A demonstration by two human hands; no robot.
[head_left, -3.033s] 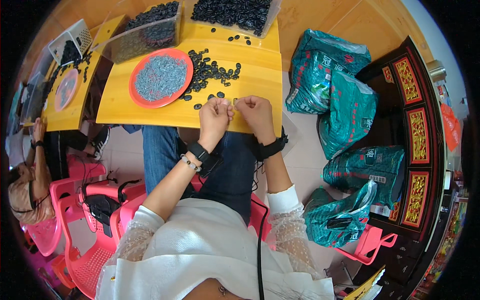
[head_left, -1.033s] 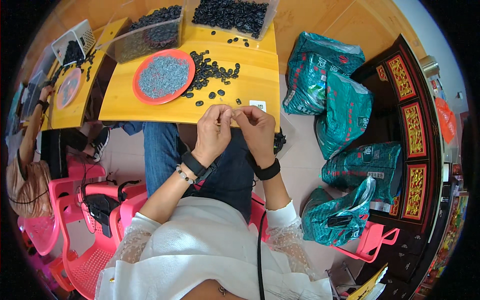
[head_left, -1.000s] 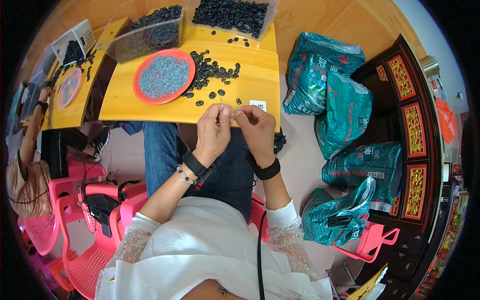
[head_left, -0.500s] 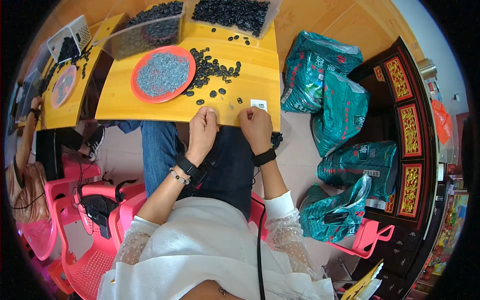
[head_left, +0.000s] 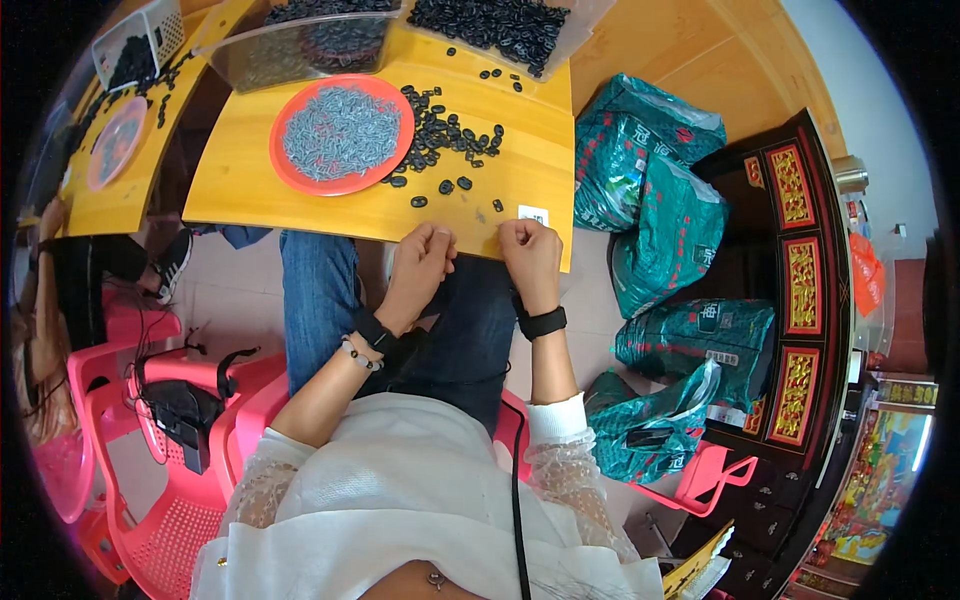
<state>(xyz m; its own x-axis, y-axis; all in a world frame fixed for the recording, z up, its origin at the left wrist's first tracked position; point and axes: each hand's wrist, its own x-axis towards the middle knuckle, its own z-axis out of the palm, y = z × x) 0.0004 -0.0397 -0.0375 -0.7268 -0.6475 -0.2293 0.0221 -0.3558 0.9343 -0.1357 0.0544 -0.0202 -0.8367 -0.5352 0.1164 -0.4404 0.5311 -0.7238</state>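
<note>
My left hand [head_left: 421, 268] is at the front edge of the yellow table [head_left: 250, 208], its thumb pressed to its curled fingers. A short gap to the right, my right hand [head_left: 532, 262] is also closed in a pinch at that edge. Whatever either hand has between its fingertips is hidden or too small to name. Small black oval pieces [head_left: 440, 135] lie loose beyond my hands, beside a red plate [head_left: 283, 176] heaped with grey screws [head_left: 345, 130]. A white card [head_left: 533, 214] with a printed pattern lies just beyond my right hand.
Clear bins of black pieces, one left [head_left: 300, 70] and one right [head_left: 585, 35], stand at the back. At far left, another person's hand [head_left: 52, 217] is near a pink plate [head_left: 117, 143]. Green sacks [head_left: 665, 215] stand right; a pink chair [head_left: 180, 490] is left.
The whole view has shifted, so the table things appear farther right and higher. Relative to the table edge, my left hand has drawn back toward me. Both hands stay closed.
</note>
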